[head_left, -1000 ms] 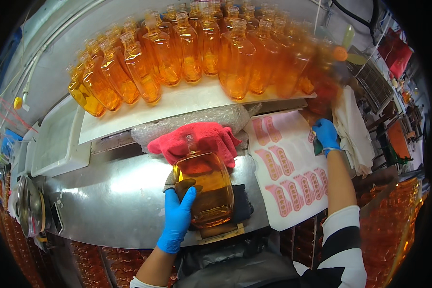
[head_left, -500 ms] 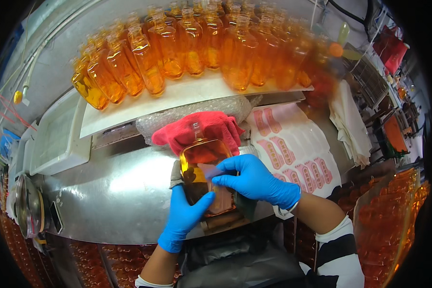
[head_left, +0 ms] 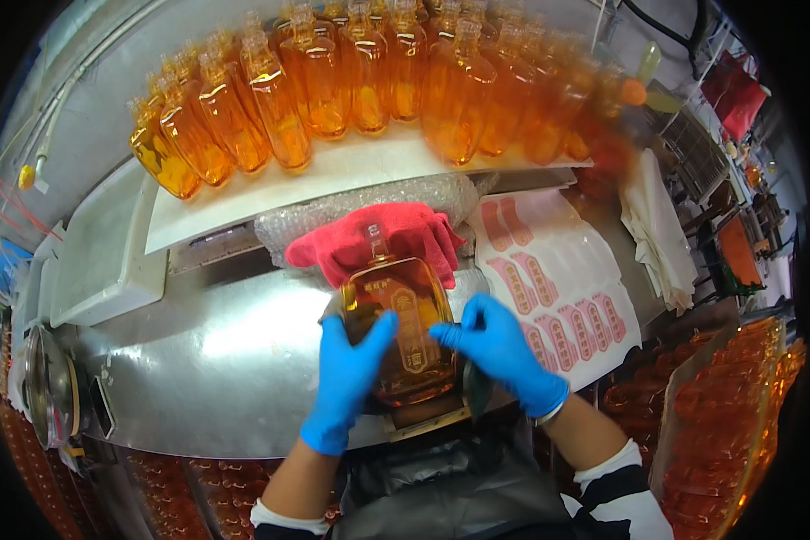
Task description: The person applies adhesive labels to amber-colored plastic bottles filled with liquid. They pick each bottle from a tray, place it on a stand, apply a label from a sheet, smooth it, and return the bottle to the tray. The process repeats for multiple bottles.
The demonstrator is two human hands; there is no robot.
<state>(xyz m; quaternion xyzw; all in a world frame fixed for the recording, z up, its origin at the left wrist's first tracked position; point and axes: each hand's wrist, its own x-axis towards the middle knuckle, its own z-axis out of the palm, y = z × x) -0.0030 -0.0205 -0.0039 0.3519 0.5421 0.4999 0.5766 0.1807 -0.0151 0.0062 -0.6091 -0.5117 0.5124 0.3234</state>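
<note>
Amber glass fills the middle of the scene: a flat, square-shouldered bottle (head_left: 385, 301) leans back above a metal bench (head_left: 234, 360), directly in front of a person seen from their own viewpoint. Its neck rests against a crumpled red cloth (head_left: 346, 247), and its base points toward the person, close to a wooden strip (head_left: 427, 423) at the bench's near edge. A tall, narrow label (head_left: 414, 335) runs down the front of the glass.

Both hands wear blue gloves. The left hand (head_left: 351, 364) grips the bottle's left side, its thumb across the front and its other fingers mostly hidden. The right hand (head_left: 504, 346) is at the right side, fingers bent and drawn close together, tips beside the label; whether they touch the glass or pinch anything, I cannot tell.

To the right lies a white sheet (head_left: 594, 279) bearing pink labels. Behind the cloth is bubble wrap (head_left: 333, 211); beyond it, amber bottles (head_left: 364, 81) crowd a white shelf (head_left: 243, 198). A white tray (head_left: 117, 301) sits at left.
</note>
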